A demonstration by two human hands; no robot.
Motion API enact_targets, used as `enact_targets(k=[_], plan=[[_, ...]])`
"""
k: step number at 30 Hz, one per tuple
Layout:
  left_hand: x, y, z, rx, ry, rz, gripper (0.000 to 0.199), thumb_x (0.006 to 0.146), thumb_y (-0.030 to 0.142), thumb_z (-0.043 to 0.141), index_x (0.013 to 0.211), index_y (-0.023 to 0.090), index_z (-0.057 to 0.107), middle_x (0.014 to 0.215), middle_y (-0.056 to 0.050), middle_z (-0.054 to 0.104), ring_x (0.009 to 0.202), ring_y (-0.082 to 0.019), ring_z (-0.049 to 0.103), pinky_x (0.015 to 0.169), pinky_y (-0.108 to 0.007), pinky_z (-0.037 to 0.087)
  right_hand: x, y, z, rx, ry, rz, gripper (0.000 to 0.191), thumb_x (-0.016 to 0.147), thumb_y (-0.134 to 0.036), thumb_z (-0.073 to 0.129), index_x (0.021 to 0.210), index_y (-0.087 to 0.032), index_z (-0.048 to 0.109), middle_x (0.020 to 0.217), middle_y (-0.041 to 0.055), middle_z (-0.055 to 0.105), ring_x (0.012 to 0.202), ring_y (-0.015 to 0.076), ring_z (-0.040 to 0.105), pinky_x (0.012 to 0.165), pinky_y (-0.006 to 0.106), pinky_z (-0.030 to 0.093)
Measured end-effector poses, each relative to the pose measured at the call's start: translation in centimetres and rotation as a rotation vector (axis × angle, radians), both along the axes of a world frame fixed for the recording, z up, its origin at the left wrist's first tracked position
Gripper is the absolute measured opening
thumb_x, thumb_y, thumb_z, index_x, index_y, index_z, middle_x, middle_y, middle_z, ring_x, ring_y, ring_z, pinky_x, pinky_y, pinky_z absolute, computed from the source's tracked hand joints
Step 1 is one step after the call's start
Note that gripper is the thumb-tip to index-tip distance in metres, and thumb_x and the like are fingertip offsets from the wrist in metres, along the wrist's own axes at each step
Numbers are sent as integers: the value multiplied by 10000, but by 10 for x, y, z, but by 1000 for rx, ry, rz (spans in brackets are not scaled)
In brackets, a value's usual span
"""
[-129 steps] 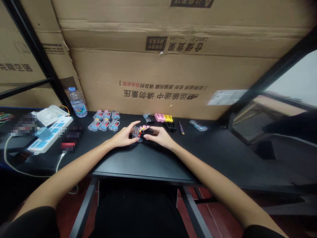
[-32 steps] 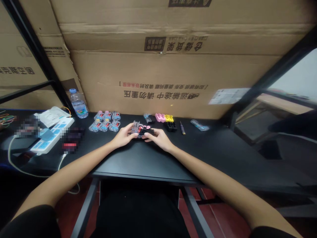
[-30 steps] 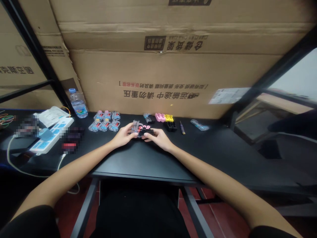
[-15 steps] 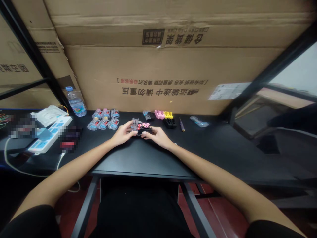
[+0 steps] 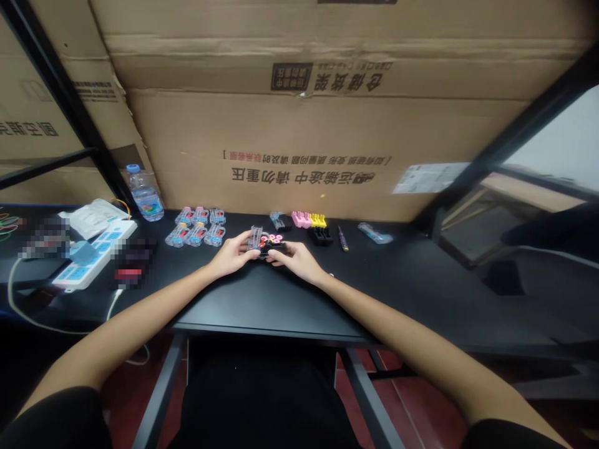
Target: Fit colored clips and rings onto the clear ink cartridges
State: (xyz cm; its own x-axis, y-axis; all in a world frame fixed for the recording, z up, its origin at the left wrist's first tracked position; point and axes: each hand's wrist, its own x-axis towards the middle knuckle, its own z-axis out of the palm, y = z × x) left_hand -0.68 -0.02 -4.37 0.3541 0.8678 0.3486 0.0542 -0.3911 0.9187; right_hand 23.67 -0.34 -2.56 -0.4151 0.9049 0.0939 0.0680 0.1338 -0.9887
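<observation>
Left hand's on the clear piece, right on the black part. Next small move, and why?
Probably bring the black part closer to the clear plastic piece and check the fit: the left hand holds that piece upright, while the right hand has the black part right beside it, below the pink rings.

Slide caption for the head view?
Left hand holds a clear plastic part, right hand a black piece, at a black desk.

A power strip (image 5: 96, 263) and water bottle (image 5: 145, 196) sit on the black desk (image 5: 262, 299) before cardboard cartons (image 5: 299, 131).
</observation>
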Motion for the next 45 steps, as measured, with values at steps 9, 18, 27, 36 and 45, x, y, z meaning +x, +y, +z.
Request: enact_targets(k=[9,18,27,36,45], plan=[[-1,2,-1,-30,-1,5,668,888,318,806,1493,155,573,1325,-198,746,1059,-310,802,950,-546,661,-1,0,1,-9,-10,-8,496,795,-566,885,1016,-133,793,942,138,833,925,285,811,893,466,690],[-1,1,2,-36,9,-20,666,878,325,822,1479,159,588,1331,-189,743,1073,-304,795,963,-535,657,-2,1,0,4,-11,-2,483,800,-559,881,1017,-136,799,931,125,831,916,282,809,880,461,693],[0,0,3,-41,16,-15,651,878,321,817,1466,153,594,1311,-189,746,1060,-299,794,956,-535,656,-3,-1,2,1,-13,-10,460,797,-546,882,993,-139,799,924,121,830,907,279,807,890,471,689],[-2,0,3,-59,15,-38,667,886,334,820,1479,153,573,1395,-195,707,1105,-309,785,951,-480,661,-1,-1,3,0,-29,1,479,804,-553,874,1019,-132,796,940,123,830,915,272,806,897,458,687],[-2,1,1,-43,25,-40,634,897,341,816,1456,172,570,1393,-192,701,1151,-312,762,1004,-482,630,-1,0,1,15,-41,15,509,806,-571,868,1038,-124,787,951,127,829,924,276,804,908,469,683]])
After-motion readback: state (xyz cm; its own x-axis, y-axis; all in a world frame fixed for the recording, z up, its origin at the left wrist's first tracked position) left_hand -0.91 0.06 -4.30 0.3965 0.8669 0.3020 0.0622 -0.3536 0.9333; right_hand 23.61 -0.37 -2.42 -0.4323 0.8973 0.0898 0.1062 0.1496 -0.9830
